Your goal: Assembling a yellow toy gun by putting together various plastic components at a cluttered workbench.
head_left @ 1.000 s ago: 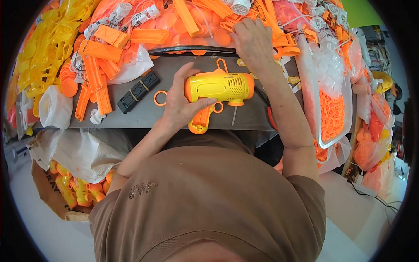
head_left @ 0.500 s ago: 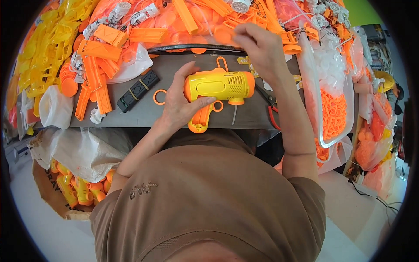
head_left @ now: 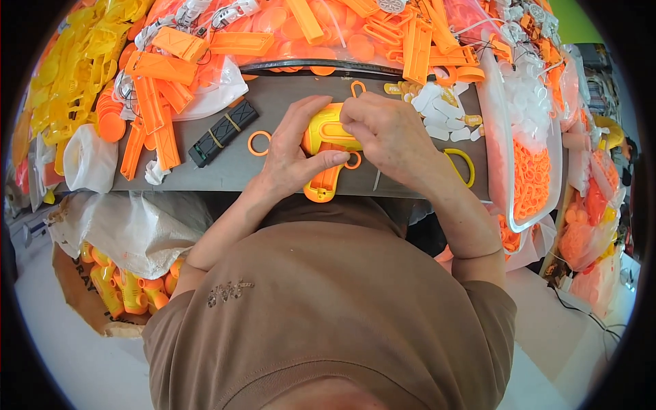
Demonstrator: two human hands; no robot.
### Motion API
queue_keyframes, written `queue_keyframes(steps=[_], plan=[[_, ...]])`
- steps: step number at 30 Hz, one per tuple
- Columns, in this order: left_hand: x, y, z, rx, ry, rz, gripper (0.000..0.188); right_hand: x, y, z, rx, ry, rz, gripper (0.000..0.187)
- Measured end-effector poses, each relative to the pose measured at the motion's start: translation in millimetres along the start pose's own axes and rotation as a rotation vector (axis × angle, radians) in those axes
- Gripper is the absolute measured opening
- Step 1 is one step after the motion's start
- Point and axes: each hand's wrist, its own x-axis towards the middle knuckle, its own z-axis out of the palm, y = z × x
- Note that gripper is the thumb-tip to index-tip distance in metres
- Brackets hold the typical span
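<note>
My left hand [head_left: 292, 147] is wrapped round a yellow and orange toy gun [head_left: 328, 126], its thumb across the trigger area. The open orange handle points towards me at the table's near edge. Bent over the front end of the toy is my right hand [head_left: 393, 137], its thumb and fingers pressed together on the upper side. Whatever those fingertips hold is hidden, as is most of the barrel. A small orange loop [head_left: 358, 89] shows just beyond the toy. On the table left of my left hand lies an orange ring [head_left: 260, 143].
A black banded bundle [head_left: 222, 133] lies left on the grey table. White labels [head_left: 441, 113] and a yellow loop-shaped handle [head_left: 461, 167] lie right, beside a clear tub [head_left: 521, 224] of orange rings. Orange parts [head_left: 158, 67] heap at the back. A sack [head_left: 147, 229] sits below left.
My right hand has come down from above the back of the table onto the toy gun's front end. My left hand keeps its hold on the toy. The view has shifted slightly.
</note>
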Motion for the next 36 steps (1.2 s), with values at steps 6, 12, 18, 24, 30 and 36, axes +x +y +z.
queue_keyframes(steps=[6, 12, 18, 24, 30, 36], plan=[[0.2, -4.6, 4.3, -0.028, 0.019, -0.046, 0.033, -6.7, -4.1, 4.5, -0.166, 0.074, -0.06, 0.002], [-1.4, -3.4, 2.8, -0.056, -0.016, -0.05, 0.032, -14.9, -4.3, 7.6, -0.202, 0.054, -0.1, 0.013], [-2.1, -2.9, 5.6, 0.002, -0.014, -0.04, 0.034, -16.1, -1.5, 18.0, -0.193, 0.142, -0.07, 0.013], [-4.5, -5.5, 2.2, 0.022, -0.043, -0.05, 0.035, -16.3, -4.0, 10.1, -0.185, 0.124, -0.125, 0.014], [-2.5, -11.8, 5.9, -0.088, -0.041, -0.049, 0.041, -17.8, -1.9, 8.7, -0.168, 0.125, -0.11, 0.011], [-3.0, -9.8, 4.2, -0.07, -0.048, -0.048, 0.043, -14.1, -3.4, 8.3, -0.192, 0.123, -0.106, 0.009]])
